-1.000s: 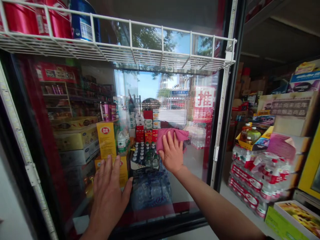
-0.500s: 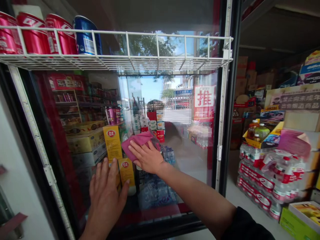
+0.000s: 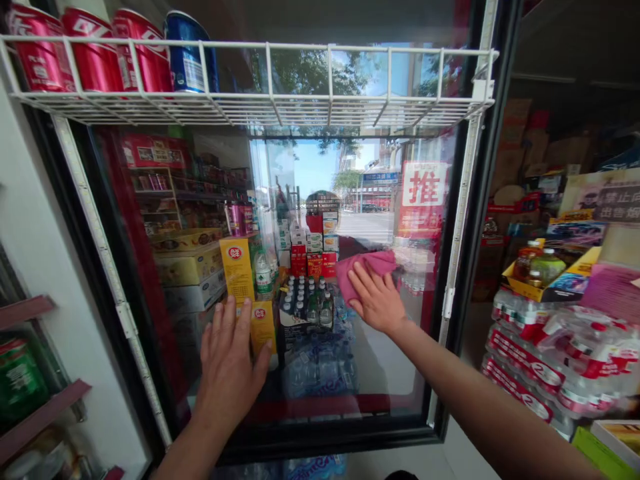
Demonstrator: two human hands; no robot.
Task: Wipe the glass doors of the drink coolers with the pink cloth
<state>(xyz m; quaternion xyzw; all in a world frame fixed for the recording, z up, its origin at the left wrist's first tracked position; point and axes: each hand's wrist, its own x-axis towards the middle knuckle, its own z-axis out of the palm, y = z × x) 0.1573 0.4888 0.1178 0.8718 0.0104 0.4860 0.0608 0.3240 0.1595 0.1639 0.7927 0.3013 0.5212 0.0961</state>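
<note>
My left hand (image 3: 231, 367) lies flat with fingers spread against the lower part of the glass door (image 3: 320, 173) of an open cooler. My right hand (image 3: 376, 300) presses a pink cloth (image 3: 361, 268) flat onto the glass, right of centre, at mid height. The cloth pokes out above and to the right of my fingers. The glass reflects a shop interior, stacked drinks and a bright street.
A white wire rack (image 3: 250, 107) on the door holds red cans (image 3: 90, 57) and a blue can (image 3: 187, 50) at upper left. Shrink-wrapped bottle packs (image 3: 550, 367) and cartons stand on the floor to the right. Cooler shelves (image 3: 30, 413) show at far left.
My right hand has swept the pink cloth from the glass's centre-left back to the right. The left hand stays pressed on the glass. The view has shifted slightly.
</note>
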